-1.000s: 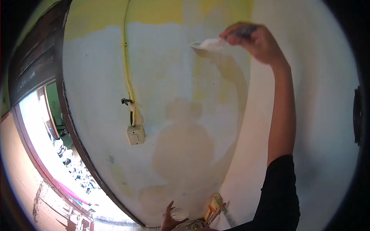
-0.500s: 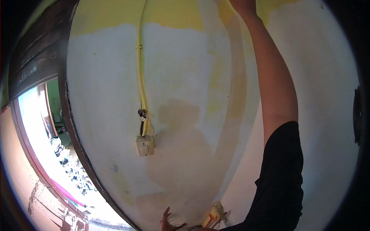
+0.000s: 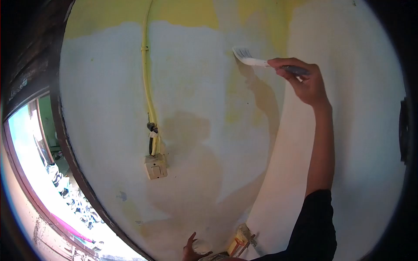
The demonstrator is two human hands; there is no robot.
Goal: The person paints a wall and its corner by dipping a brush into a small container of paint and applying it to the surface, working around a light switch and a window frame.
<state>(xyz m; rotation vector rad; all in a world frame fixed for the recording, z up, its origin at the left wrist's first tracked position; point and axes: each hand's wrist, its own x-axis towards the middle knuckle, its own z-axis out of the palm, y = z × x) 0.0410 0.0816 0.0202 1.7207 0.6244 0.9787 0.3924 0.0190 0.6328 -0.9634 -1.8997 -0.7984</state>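
Note:
My right hand [image 3: 302,80] is closed around the dark handle of a paintbrush [image 3: 252,60]. White paint coats the brush, whose bristles are at the wall [image 3: 183,78] near the corner, just below the yellow band. Low in the view is my left hand [image 3: 194,250], its thumb and fingers curved around a whitish round thing, perhaps a container, that is hard to make out and cut off by the lower edge.
A yellow cable runs down the wall to a switch box [image 3: 156,167]. An orange and white object [image 3: 240,243] lies at the bottom by the corner. At left, a dark-framed doorway [image 3: 72,152] opens onto a bright area with many shoes.
My right hand has come down from the top edge, bringing the paintbrush into view against the wall. The view has shifted slightly to the right. My left hand keeps its curved shape.

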